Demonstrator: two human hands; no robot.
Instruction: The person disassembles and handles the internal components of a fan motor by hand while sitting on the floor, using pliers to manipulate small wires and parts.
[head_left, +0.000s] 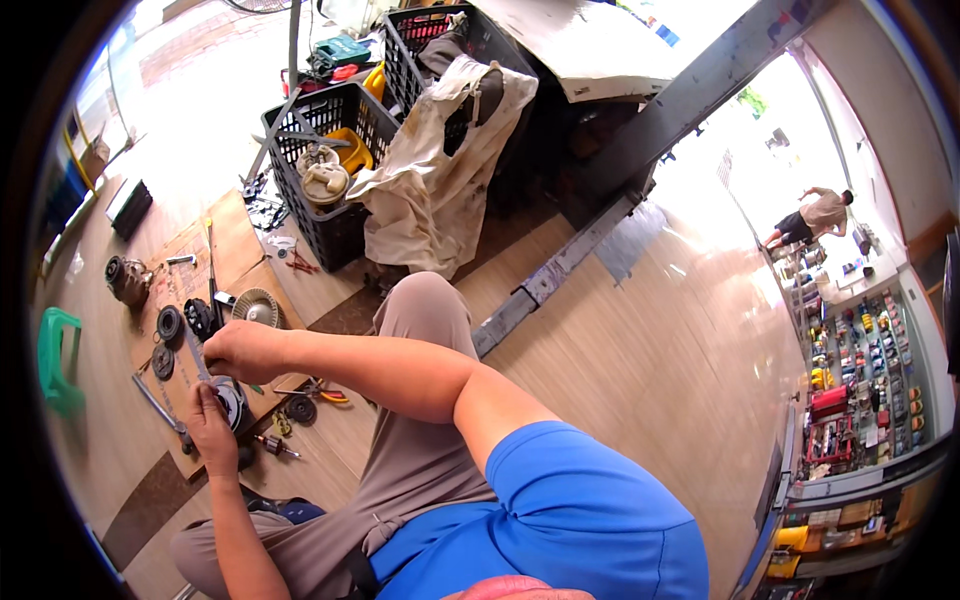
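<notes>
My right hand (pixel 243 351) is closed in a fist above the cardboard, at the upper end of the work. Just below it, my left hand (pixel 211 432) has its thumb and fingers drawn together. Between them runs a thin grey strip (pixel 197 352), its lower end by my left fingertips; I cannot make out its kind. A round metal part (pixel 231 404) lies beside my left hand, partly covered by it. Close by are a black pulley-like ring (pixel 170 322), a smaller dark disc (pixel 162 361) and a finned fan wheel (pixel 256 308). What my right fingers grip is hidden.
Flattened cardboard (pixel 228 240) lies under the parts. A compressor-like unit (pixel 127 281), pliers (pixel 325 394) and a small motor rotor (pixel 277 446) surround it. A green stool (pixel 58 360) stands left. Black crates (pixel 330 180) and a grey steel post (pixel 600 235) rise beyond. Another person (pixel 815 217) is far right.
</notes>
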